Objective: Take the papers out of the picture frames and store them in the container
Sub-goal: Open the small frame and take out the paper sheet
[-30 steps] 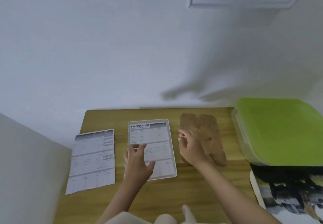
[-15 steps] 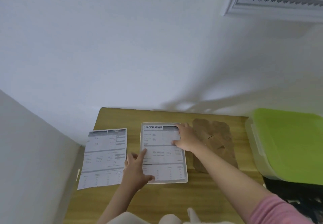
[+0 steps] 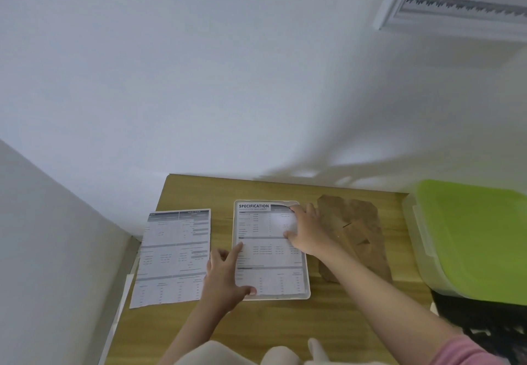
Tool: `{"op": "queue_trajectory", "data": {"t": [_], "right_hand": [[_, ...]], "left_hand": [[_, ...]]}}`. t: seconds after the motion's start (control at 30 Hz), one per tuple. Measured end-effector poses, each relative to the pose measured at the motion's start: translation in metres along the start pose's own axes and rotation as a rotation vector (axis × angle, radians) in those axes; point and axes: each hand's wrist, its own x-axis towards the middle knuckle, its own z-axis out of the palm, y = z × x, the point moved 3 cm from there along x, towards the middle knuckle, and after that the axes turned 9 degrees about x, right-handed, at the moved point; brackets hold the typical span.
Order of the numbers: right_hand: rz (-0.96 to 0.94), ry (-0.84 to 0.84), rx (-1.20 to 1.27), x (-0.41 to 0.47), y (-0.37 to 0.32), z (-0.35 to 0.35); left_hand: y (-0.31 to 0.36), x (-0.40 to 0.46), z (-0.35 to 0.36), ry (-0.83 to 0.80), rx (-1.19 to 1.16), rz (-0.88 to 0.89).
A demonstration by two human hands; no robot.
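A white picture frame (image 3: 307, 293) lies flat on the wooden table (image 3: 285, 327), and a printed "SPECIFICATION" paper (image 3: 265, 250) sits in it. My left hand (image 3: 225, 279) rests on the frame's lower left edge, fingers spread. My right hand (image 3: 306, 232) is at the paper's upper right corner, where the corner is lifted a little at my fingertips. A second loose printed sheet (image 3: 174, 256) lies to the left of the frame. The clear container with a green lid (image 3: 473, 236) stands at the right, lid on.
A brown frame backing board (image 3: 356, 233) lies between the frame and the container. A dark printed picture (image 3: 490, 327) sits in front of the container. White walls close the back and left; a framed certificate (image 3: 456, 2) hangs top right.
My right hand left the brown backing board and moved left onto the paper's upper right corner. My left hand slid to the frame's left edge. The camera shifted left.
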Motion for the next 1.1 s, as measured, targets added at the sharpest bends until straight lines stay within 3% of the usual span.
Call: {"op": "queue_trajectory", "data": {"t": [0.17,0.57,0.87,1.1], "right_hand": [[0.001,0.005,0.501,-0.029,0.002,0.011],[0.024,0.279,0.731,-0.093,0.005,0.044],[-0.013,0.354,0.883,-0.107,-0.003,0.029],[0.088,0.444,0.954,-0.167,0.035,0.032]], "left_hand": [[0.000,-0.001,0.001,-0.003,-0.023,-0.005],[0.008,-0.009,-0.005,-0.049,-0.099,-0.039],[0.023,-0.038,-0.035,0.106,-0.333,0.013],[0.050,-0.076,-0.015,0.017,-0.369,0.097]]}}
